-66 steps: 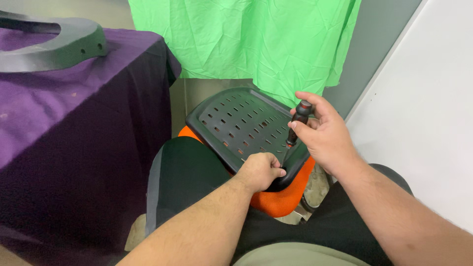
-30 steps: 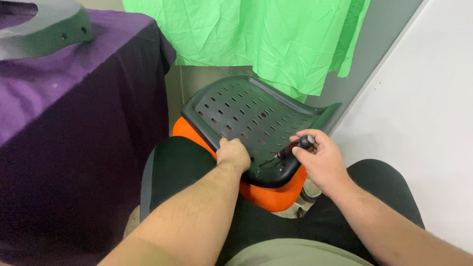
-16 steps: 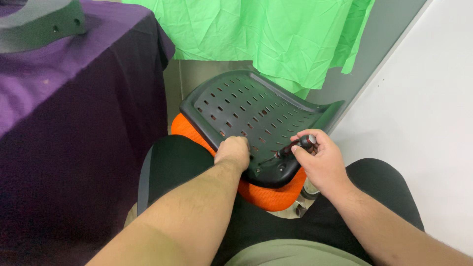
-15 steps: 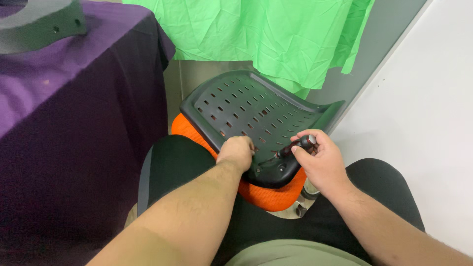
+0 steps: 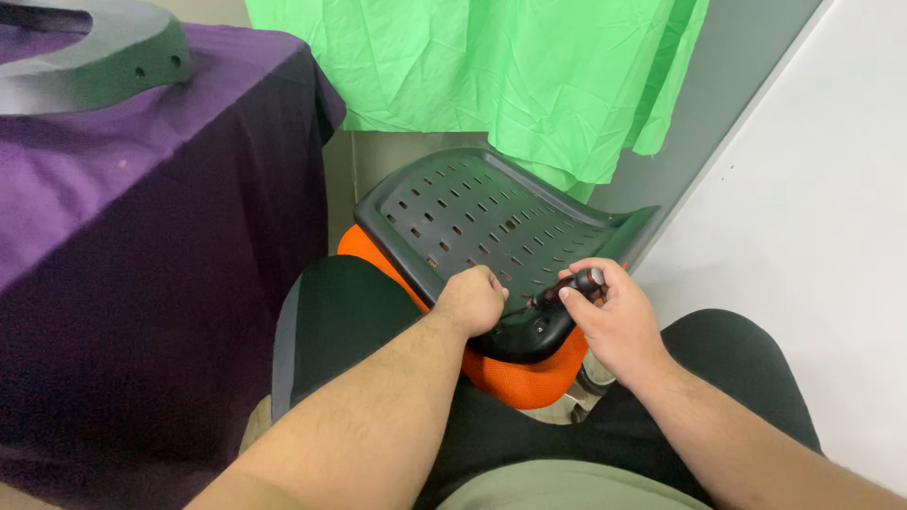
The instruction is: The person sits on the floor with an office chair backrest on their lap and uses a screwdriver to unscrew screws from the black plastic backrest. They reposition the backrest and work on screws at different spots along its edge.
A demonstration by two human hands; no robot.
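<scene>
Both hands on seat pan [image 5: 453,203]; screwdriver [image 5: 567,289] in R hand [image 5: 609,316]

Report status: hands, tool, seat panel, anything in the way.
Right hand shut on screwdriver, tip low on black slotted panel. Left hand fisted on panel's near edge. Nothing in the way.

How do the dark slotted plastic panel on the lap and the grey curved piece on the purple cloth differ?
The slotted plastic panel is near-black and full of small slots; the grey curved piece is lighter, with only a couple of round holes showing. The panel rests tilted on the lap over an orange cushion, touched by the left hand; the grey piece lies untouched on the purple cloth. Both look like moulded plastic.
</scene>
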